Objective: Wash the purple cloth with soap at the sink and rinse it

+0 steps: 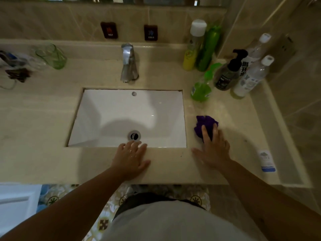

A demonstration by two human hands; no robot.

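Note:
A crumpled purple cloth (205, 124) lies on the beige counter just right of the white sink (107, 119). My right hand (213, 150) lies flat on the counter with its fingertips resting on the near part of the cloth, fingers spread, not closed around it. My left hand (132, 157) lies flat and open on the sink's front edge, near the drain (134, 136), and looks wet. The chrome tap (128, 63) stands behind the basin with no water running. A dark pump bottle (227, 73) stands at the back right.
Several bottles crowd the right rear corner: a green spray bottle (202, 87), a yellow-green bottle (191, 54), a green bottle (208, 49) and white bottles (250, 79). A green glass (53, 55) and clutter sit at the left. A small tube (267, 160) lies near the right edge.

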